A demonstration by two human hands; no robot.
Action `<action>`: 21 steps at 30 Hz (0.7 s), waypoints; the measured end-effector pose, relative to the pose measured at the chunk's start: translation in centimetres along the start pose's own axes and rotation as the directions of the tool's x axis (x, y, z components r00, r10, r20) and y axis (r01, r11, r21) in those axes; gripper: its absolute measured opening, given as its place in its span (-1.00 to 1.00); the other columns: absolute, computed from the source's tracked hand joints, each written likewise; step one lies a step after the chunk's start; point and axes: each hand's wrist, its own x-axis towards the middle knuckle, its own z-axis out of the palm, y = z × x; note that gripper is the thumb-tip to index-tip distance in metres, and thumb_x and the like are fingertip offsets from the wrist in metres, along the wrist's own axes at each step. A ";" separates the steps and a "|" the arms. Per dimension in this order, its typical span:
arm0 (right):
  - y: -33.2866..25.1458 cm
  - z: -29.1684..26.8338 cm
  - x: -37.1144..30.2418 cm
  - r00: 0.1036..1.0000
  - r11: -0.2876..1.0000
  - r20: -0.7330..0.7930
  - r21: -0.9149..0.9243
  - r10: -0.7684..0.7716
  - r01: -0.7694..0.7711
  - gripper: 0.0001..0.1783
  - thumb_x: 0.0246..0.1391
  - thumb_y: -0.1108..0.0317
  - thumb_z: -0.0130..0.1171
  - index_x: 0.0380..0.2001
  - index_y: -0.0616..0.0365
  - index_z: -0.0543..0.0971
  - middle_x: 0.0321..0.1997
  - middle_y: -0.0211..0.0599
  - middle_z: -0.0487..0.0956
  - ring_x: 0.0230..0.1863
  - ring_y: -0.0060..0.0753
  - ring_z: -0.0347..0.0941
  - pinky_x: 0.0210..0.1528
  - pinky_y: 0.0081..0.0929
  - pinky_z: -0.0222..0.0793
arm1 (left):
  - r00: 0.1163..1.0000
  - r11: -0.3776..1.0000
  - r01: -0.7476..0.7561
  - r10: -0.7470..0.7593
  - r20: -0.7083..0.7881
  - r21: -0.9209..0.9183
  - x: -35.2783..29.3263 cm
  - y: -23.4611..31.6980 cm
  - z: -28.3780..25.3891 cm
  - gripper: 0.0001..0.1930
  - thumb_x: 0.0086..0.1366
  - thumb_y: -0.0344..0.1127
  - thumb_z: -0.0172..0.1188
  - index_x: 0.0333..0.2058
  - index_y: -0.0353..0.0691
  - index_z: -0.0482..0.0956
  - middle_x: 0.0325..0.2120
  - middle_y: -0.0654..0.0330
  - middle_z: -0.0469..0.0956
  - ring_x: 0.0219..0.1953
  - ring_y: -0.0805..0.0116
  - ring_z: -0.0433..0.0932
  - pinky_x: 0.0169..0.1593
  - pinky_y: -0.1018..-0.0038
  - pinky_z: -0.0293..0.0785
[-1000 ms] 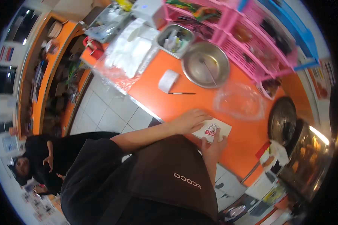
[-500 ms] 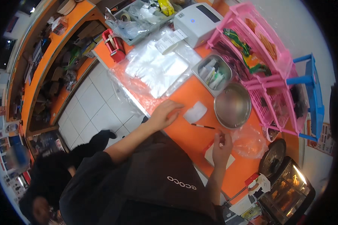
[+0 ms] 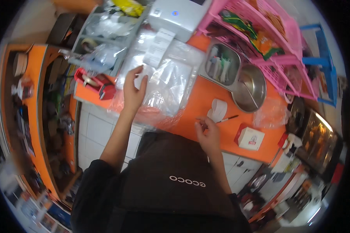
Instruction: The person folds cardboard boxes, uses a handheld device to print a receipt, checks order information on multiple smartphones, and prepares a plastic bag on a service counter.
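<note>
My left hand reaches over a stack of clear plastic bags, thumb and fingers apart, close to the lower end of a long white paper slip. Whitish material shows between its fingers, and I cannot tell whether it touches them. Near the counter's front edge is my right hand, its fingers loosely bent and parted, with nothing visible in them. Just beyond it lie a curled white paper slip and a dark pen.
Toward the back right are a metal tray of packets, a round steel bowl and a pink rack. A white printer, a red tape dispenser and a grey bin stand farther left. A small box sits at right.
The view has turned. My left hand has moved from beside the small paper to over the plastic bags. My right hand has left the small box and come near the pen.
</note>
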 end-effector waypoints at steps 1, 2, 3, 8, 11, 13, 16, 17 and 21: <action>0.2 0.0 0.0 0.998 1.000 -0.057 0.008 0.030 -0.030 -0.78 0.16 0.40 0.26 -0.13 0.20 0.61 -0.43 -0.31 0.55 -0.42 -0.46 0.42 -0.36 -0.46 0.35 | 0.999 1.000 -0.016 0.015 0.037 0.024 1.2 -0.5 0.3 -0.59 0.31 -0.41 0.24 0.11 -0.31 0.47 0.01 0.02 0.54 0.07 0.16 0.52 0.11 0.31 0.42; 0.5 -0.1 0.2 0.998 1.000 -0.060 -0.007 0.010 -0.011 -0.78 0.17 0.39 0.25 -0.13 0.21 0.61 -0.41 -0.28 0.56 -0.41 -0.43 0.44 -0.34 -0.46 0.37 | 0.999 0.999 0.002 -0.004 0.042 0.054 2.0 -1.0 0.4 -0.55 0.31 -0.39 0.25 0.16 -0.31 0.44 0.05 0.01 0.52 0.10 0.16 0.50 0.13 0.30 0.40; 1.0 -0.5 0.2 0.997 1.000 -0.078 -0.023 -0.004 0.003 -0.78 0.17 0.38 0.24 -0.13 0.22 0.60 -0.38 -0.26 0.57 -0.40 -0.40 0.45 -0.33 -0.45 0.38 | 0.998 0.997 0.009 -0.013 0.056 0.076 2.7 -1.5 1.0 -0.51 0.32 -0.37 0.26 0.20 -0.30 0.40 0.09 0.00 0.50 0.13 0.15 0.48 0.16 0.28 0.38; 0.0 -0.7 -0.4 0.981 0.994 -0.190 0.095 -0.038 0.057 -0.78 0.20 0.33 0.20 -0.15 0.21 0.59 -0.30 -0.19 0.60 -0.32 -0.32 0.53 -0.24 -0.40 0.45 | 0.994 0.996 -0.013 0.003 0.109 0.090 4.3 -2.7 2.8 -0.32 0.31 -0.28 0.33 0.32 -0.34 0.25 0.24 -0.07 0.36 0.21 0.09 0.41 0.28 0.28 0.30; 0.5 -0.7 -0.8 0.974 0.986 -0.225 0.148 -0.040 0.075 -0.76 0.21 0.30 0.19 -0.13 0.19 0.58 -0.27 -0.21 0.59 -0.31 -0.33 0.52 -0.26 -0.38 0.43 | 0.984 0.998 -0.054 0.050 0.170 0.021 5.0 -2.4 4.3 -0.33 0.35 -0.26 0.30 0.33 -0.33 0.22 0.28 -0.08 0.31 0.27 0.09 0.37 0.31 0.26 0.28; 0.9 -0.9 -2.5 0.957 0.982 -0.288 0.168 -0.037 0.089 -0.76 0.21 0.30 0.18 -0.13 0.19 0.58 -0.26 -0.19 0.58 -0.31 -0.30 0.51 -0.26 -0.35 0.43 | 0.965 0.993 -0.058 0.029 0.261 0.104 4.7 0.3 4.1 -0.32 0.37 -0.22 0.27 0.35 -0.31 0.19 0.28 -0.12 0.29 0.28 0.05 0.36 0.32 0.24 0.28; 3.0 -1.2 -3.8 0.936 0.981 -0.346 0.152 -0.063 0.122 -0.77 0.21 0.30 0.16 -0.13 0.18 0.57 -0.25 -0.16 0.56 -0.32 -0.24 0.49 -0.27 -0.31 0.41 | 0.958 0.976 -0.131 0.079 0.277 0.176 5.8 -0.1 5.0 -0.22 0.34 -0.07 0.30 0.36 -0.32 0.16 0.28 -0.21 0.27 0.25 -0.09 0.38 0.26 0.17 0.36; 3.6 -1.3 -4.1 0.931 0.984 -0.359 0.131 -0.064 0.119 -0.77 0.21 0.30 0.15 -0.13 0.18 0.57 -0.25 -0.14 0.55 -0.33 -0.21 0.49 -0.28 -0.29 0.40 | 0.963 0.962 -0.149 0.089 0.254 0.229 6.2 -1.1 5.2 -0.19 0.31 -0.03 0.32 0.37 -0.30 0.16 0.28 -0.20 0.27 0.26 -0.11 0.36 0.27 0.14 0.35; 5.2 -2.4 -5.6 0.929 0.991 -0.369 0.115 -0.022 0.069 -0.76 0.20 0.31 0.15 -0.11 0.17 0.55 -0.27 -0.16 0.54 -0.33 -0.22 0.48 -0.28 -0.32 0.40 | 0.962 0.959 -0.062 -0.017 0.273 0.278 6.9 -0.7 5.2 -0.08 0.22 0.01 0.41 0.37 -0.31 0.13 0.32 -0.17 0.20 0.27 -0.11 0.32 0.25 0.07 0.38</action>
